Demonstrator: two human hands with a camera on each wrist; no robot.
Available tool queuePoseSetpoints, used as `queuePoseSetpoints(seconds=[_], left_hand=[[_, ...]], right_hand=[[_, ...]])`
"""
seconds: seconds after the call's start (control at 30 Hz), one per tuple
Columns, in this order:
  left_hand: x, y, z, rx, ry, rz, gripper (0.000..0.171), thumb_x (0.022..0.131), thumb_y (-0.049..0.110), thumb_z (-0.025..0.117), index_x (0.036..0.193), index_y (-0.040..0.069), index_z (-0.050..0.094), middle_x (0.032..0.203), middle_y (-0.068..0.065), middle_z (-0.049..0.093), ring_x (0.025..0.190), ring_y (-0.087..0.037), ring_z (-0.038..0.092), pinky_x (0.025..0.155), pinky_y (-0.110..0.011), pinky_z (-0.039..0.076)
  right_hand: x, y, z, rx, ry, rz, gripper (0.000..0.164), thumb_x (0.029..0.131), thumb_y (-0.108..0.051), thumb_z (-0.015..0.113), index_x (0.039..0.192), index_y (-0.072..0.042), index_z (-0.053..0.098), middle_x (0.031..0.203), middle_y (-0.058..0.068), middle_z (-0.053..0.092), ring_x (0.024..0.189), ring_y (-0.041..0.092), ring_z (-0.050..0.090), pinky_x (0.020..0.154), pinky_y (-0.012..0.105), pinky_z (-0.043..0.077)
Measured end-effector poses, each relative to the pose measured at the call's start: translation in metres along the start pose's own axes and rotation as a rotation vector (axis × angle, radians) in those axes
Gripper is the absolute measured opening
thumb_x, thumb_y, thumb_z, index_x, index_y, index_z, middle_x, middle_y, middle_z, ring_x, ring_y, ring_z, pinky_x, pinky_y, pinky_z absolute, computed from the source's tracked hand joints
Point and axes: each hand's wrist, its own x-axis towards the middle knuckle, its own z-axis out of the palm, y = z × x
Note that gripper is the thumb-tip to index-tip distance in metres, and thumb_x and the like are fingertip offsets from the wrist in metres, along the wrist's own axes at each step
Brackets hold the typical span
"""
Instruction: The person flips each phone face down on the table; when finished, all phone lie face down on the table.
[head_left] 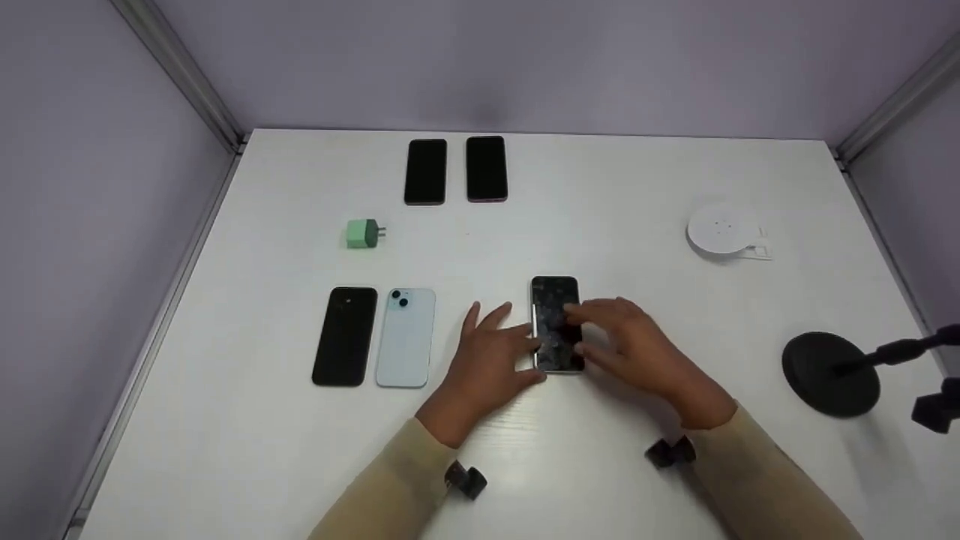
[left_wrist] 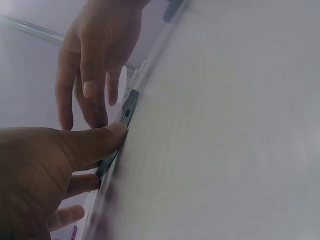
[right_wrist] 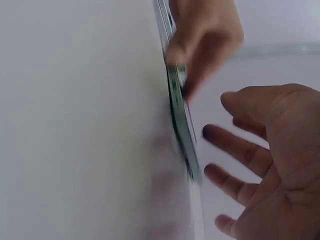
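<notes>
A dark-screened smartphone (head_left: 551, 297) lies face up near the middle of the white table. My left hand (head_left: 486, 366) holds it at its lower left corner, thumb at the bottom edge and fingers along the left side. In the left wrist view, that thumb crosses the end of the phone (left_wrist: 131, 104) beside its port. Over the phone's right side is my right hand (head_left: 637, 341), fingers spread and bent a little. In the right wrist view the right hand (right_wrist: 290, 150) has its fingertips apart from the phone (right_wrist: 181, 120), holding nothing.
Left of my hands lie a black phone (head_left: 344, 337) and a light blue phone (head_left: 406, 345). Two dark phones (head_left: 425, 172) (head_left: 487, 169) lie at the back. A green charger plug (head_left: 363, 234) sits left, a white round device (head_left: 721, 229) right, a black stand base (head_left: 829, 375) nearer.
</notes>
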Motion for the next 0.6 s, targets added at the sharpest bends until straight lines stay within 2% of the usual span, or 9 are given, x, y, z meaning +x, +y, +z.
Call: queuePoseSetpoints(seconds=[0.07, 0.13, 0.27, 0.43, 0.6], left_hand=[[0.001, 0.0, 0.0, -0.017, 0.003, -0.003, 0.044, 0.092, 0.047, 0.086, 0.13, 0.025, 0.082, 0.145, 0.004, 0.074, 0.16, -0.029, 0.044, 0.135, -0.064, 0.018], [0.0, 0.0, 0.001, -0.026, 0.008, -0.003, 0.044, 0.092, 0.047, 0.087, 0.13, 0.025, 0.083, 0.144, 0.004, 0.074, 0.159, -0.029, 0.045, 0.135, -0.065, 0.018], [-0.002, -0.002, 0.004, -0.033, 0.015, -0.004, 0.043, 0.092, 0.047, 0.086, 0.129, 0.026, 0.083, 0.144, 0.004, 0.074, 0.159, -0.03, 0.045, 0.135, -0.065, 0.018], [-0.002, -0.002, 0.005, -0.047, 0.018, 0.0, 0.042, 0.092, 0.047, 0.086, 0.128, 0.026, 0.083, 0.144, 0.005, 0.074, 0.16, -0.028, 0.045, 0.135, -0.065, 0.017], [0.001, -0.003, 0.001, -0.042, 0.011, 0.013, 0.042, 0.092, 0.048, 0.085, 0.128, 0.025, 0.083, 0.144, 0.005, 0.074, 0.16, -0.027, 0.044, 0.134, -0.065, 0.017]], right_hand=[[0.013, 0.016, -0.01, 0.031, 0.022, 0.021, 0.058, 0.097, -0.009, 0.083, 0.152, -0.009, 0.065, 0.145, 0.014, 0.071, 0.144, 0.042, 0.058, 0.124, 0.065, 0.041], [0.026, 0.03, -0.019, 0.04, 0.006, 0.048, 0.06, 0.096, -0.008, 0.084, 0.153, -0.01, 0.064, 0.154, 0.017, 0.064, 0.149, 0.044, 0.053, 0.125, 0.064, 0.04], [0.053, 0.047, -0.031, 0.017, -0.121, 0.099, 0.064, 0.095, -0.01, 0.085, 0.155, -0.012, 0.063, 0.17, 0.018, 0.047, 0.16, 0.046, 0.036, 0.131, 0.066, 0.029], [0.069, 0.05, -0.032, -0.075, -0.248, 0.17, 0.066, 0.092, -0.017, 0.089, 0.154, -0.022, 0.065, 0.18, 0.017, 0.028, 0.167, 0.05, 0.014, 0.134, 0.07, 0.012], [0.073, 0.051, -0.028, -0.111, -0.269, 0.217, 0.067, 0.089, -0.02, 0.092, 0.152, -0.027, 0.068, 0.183, 0.013, 0.021, 0.17, 0.046, 0.003, 0.135, 0.069, 0.004]])
